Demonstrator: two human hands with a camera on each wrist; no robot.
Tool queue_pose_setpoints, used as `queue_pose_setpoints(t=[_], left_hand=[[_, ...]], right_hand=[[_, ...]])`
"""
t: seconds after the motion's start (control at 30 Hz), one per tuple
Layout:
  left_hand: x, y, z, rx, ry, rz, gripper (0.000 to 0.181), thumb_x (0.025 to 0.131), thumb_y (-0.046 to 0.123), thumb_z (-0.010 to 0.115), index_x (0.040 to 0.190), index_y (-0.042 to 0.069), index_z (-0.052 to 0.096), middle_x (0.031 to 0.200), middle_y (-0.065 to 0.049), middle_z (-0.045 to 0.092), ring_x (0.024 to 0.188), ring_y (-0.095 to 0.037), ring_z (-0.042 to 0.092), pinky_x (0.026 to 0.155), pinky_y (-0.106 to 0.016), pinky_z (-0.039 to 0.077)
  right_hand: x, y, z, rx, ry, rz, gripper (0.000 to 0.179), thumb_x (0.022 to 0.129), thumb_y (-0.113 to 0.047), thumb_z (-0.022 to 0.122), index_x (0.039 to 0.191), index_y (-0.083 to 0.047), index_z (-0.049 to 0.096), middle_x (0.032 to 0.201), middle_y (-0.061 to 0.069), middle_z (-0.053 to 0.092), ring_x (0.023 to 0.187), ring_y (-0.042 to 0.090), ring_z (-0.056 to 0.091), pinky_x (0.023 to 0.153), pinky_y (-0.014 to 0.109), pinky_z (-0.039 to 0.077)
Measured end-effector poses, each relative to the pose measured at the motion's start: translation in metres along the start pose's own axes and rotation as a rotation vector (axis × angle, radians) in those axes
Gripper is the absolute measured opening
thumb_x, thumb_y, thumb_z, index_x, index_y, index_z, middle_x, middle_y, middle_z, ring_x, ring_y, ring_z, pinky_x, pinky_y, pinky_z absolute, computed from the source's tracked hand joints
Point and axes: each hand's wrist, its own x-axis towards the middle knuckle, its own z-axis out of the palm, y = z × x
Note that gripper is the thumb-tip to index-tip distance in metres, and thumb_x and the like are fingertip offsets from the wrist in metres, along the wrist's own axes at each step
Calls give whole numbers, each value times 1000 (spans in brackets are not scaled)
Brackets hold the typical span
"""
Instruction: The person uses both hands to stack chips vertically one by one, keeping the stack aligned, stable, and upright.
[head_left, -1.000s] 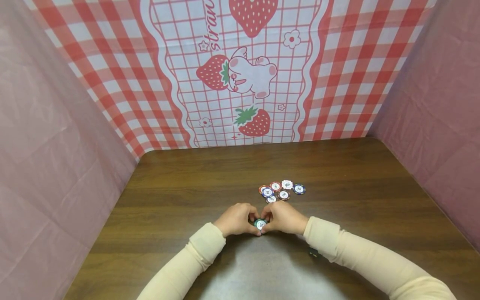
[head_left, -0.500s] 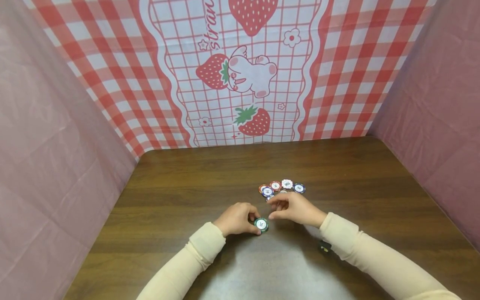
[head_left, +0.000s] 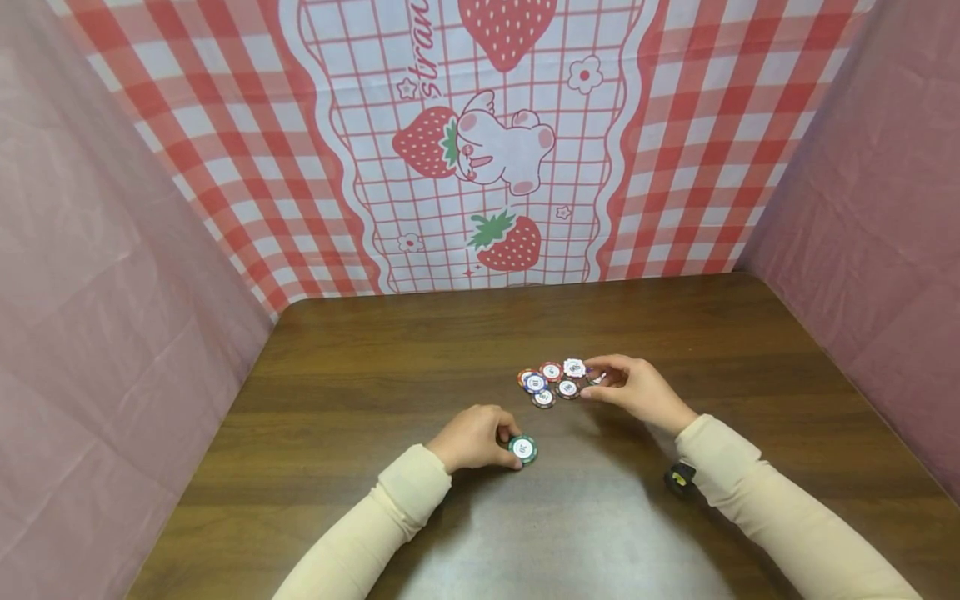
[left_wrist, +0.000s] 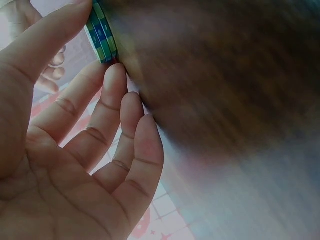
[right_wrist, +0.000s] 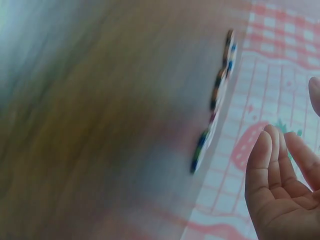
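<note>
Between thumb and fingertips, my left hand [head_left: 476, 437] pinches a small stack of green poker chips [head_left: 523, 449] on the table; its layered edges show in the left wrist view [left_wrist: 103, 37]. My right hand [head_left: 641, 392] is over the right end of a loose cluster of chips, its thumb and fingers apart around a blue poker chip [head_left: 599, 379] that they partly hide. Left of it lie a white chip [head_left: 574, 367], a red chip [head_left: 551, 372], another blue chip [head_left: 535, 383] and dark-edged chips [head_left: 567, 389]. In the right wrist view nothing is between the right fingers [right_wrist: 260, 162].
The brown wooden table [head_left: 375, 358] ends at a red-and-white strawberry cloth [head_left: 510, 167] hanging behind it. Pink curtains flank the left [head_left: 127, 292] and right sides [head_left: 862, 208]. A black device [head_left: 679, 478] sits under the right wrist.
My right hand has let go of the green chip stack and moved right and away from me, across the cluster to the blue chip. The left hand has stayed at the stack.
</note>
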Motion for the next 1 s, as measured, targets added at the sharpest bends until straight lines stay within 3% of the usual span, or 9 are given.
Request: queue_pose_setpoints(t=[0.23, 0.53, 1.0], left_hand=[[0, 1, -1, 3, -4, -2, 29, 66, 28, 89, 88, 17, 74, 78, 4, 63, 70, -3, 50, 67, -20, 41], [0, 2, -1, 4, -13, -10, 30, 67, 29, 89, 89, 17, 74, 79, 4, 63, 70, -3, 51, 67, -20, 42], [1, 1, 1, 4, -16, -20, 30, 66, 29, 89, 89, 17, 74, 79, 5, 62, 71, -3, 51, 68, -20, 42]], right_hand=[[3, 17, -14, -53, 5, 95, 50, 81, -24, 80, 122, 1, 64, 101, 16, 71, 81, 8, 62, 71, 20, 49], [10, 31, -17, -87, -100, 164, 60, 82, -28, 79, 129, 4, 59, 104, 16, 68, 87, 18, 61, 73, 26, 49], [20, 27, -13, -204, -107, 153, 53, 80, -22, 80, 121, 8, 63, 96, 16, 66, 86, 22, 58, 78, 36, 47]])
